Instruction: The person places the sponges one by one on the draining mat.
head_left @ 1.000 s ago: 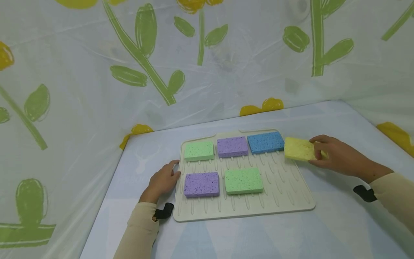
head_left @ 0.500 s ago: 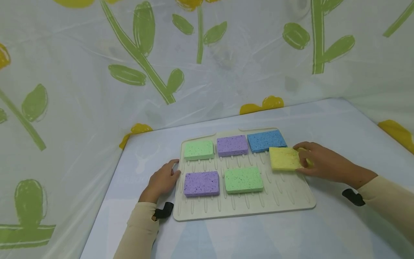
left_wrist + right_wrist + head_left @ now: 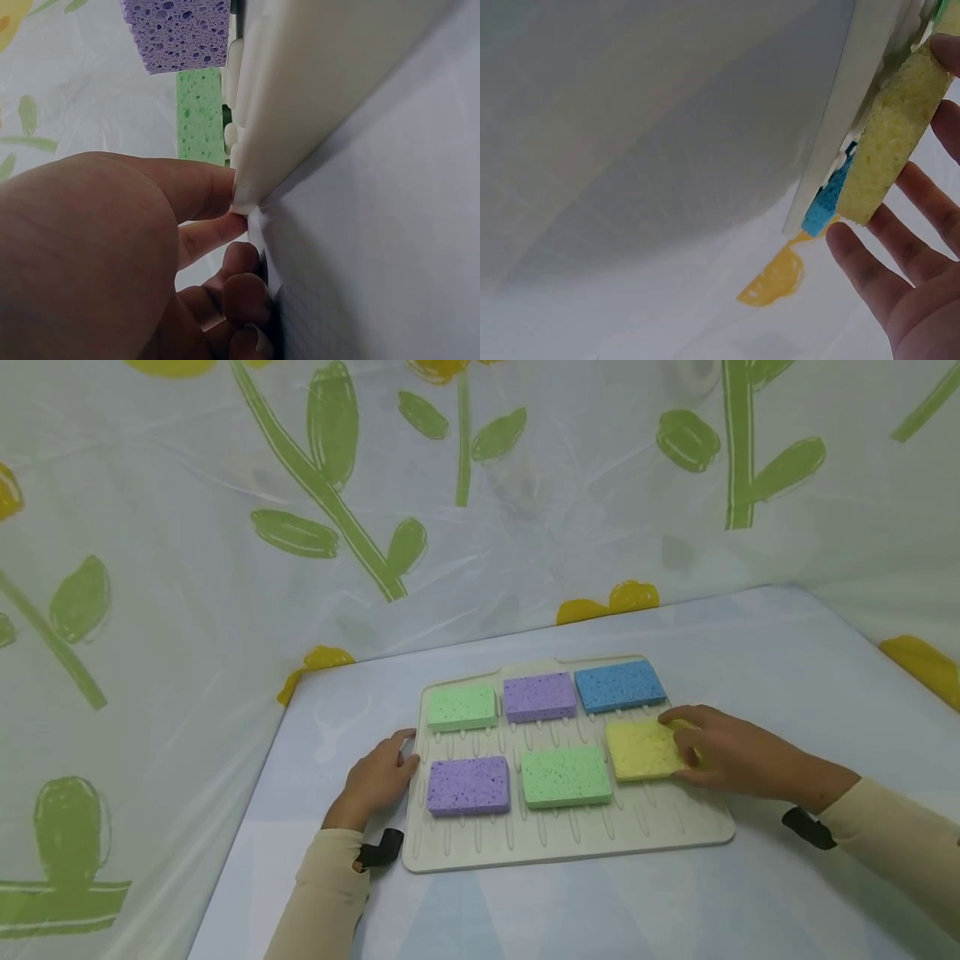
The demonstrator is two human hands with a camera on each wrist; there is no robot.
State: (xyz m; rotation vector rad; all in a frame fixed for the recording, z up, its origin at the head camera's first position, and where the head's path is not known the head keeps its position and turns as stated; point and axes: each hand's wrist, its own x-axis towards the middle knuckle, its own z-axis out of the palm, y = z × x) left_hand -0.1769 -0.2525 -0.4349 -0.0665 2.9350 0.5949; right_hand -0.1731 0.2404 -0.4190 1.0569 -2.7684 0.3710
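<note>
My right hand (image 3: 731, 752) holds a yellow sponge (image 3: 643, 750) by its right end, between thumb and fingers. The sponge is over the right part of a cream ridged draining tray (image 3: 570, 843), below a blue sponge (image 3: 619, 686). In the right wrist view the yellow sponge (image 3: 892, 139) is tilted and looks slightly apart from the tray. My left hand (image 3: 378, 777) rests at the tray's left edge. The left wrist view has its thumb (image 3: 202, 191) and index finger touching the rim, the other fingers curled beside it on the table.
Along the tray's back row are a light green sponge (image 3: 461, 707) and a purple sponge (image 3: 539, 697), left of the blue one. The front row has another purple sponge (image 3: 468, 787) and green sponge (image 3: 566, 777). A flowered sheet (image 3: 525, 552) hangs behind the table (image 3: 810, 677).
My right hand has carried the yellow sponge left and towards me, from beyond the tray's right edge to beside the front green sponge. The left hand has stayed at the tray's edge.
</note>
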